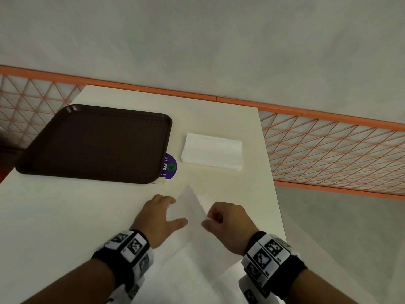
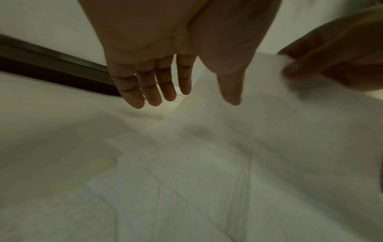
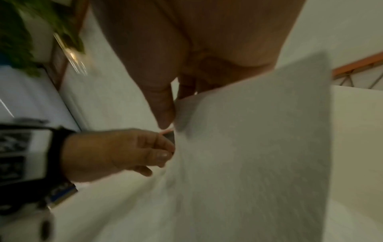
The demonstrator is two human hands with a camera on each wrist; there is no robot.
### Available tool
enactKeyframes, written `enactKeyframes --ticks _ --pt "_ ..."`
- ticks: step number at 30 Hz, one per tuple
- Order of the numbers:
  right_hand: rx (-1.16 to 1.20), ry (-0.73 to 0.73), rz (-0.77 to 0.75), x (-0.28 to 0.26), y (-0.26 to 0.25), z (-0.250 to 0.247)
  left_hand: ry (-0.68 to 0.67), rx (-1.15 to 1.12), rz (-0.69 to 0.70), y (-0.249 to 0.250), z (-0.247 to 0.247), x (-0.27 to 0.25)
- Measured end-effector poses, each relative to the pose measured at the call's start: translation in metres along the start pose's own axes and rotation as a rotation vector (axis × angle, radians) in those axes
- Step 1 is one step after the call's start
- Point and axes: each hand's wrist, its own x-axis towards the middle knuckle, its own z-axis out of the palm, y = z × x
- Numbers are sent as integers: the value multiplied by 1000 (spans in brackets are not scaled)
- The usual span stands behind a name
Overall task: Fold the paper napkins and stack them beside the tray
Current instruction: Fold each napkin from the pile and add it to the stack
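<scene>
Both wrist views were blurred, and the near end of the unfolded napkin (image 1: 192, 218) was cut off at the bottom edge of the head view. Its raised flap came to a point aimed toward 12 o'clock, long axis running 6 to 12. The right hand (image 1: 228, 224) pinched the flap's edge between thumb and curled fingers. The left hand (image 1: 160, 218) lay spread, fingers straight, against the napkin at 9 o'clock. The folded napkin stack (image 1: 211, 153) lay on the desk (image 1: 65, 216), long axis 9 to 3, at 3 o'clock of the brown tray (image 1: 94, 143), which half covered a purple sticker (image 1: 169, 166).

Left hand (image 1: 158, 218) spread with straight fingers; right hand (image 1: 228, 224) curled, thumb and fingers pinching.
</scene>
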Motion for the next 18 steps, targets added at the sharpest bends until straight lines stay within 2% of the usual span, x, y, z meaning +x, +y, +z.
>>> enactKeyframes --ticks 3,5,9,11,14,18 --pt "138 -18 -143 -3 -15 -13 -50 -290 -72 -5 -17 6" --pt "369 51 -141 -2 -15 -25 -97 -515 -133 -8 -25 9" --pt "827 221 59 -1 5 -42 -198 -850 -364 0 -29 4" --pt "984 266 175 -1 22 -41 -274 -981 -413 4 -22 0" --pt "1014 326 327 0 49 -26 -257 -1086 -415 9 -9 -1" --pt "981 366 419 0 68 -8 -125 -1071 -402 14 -1 5"
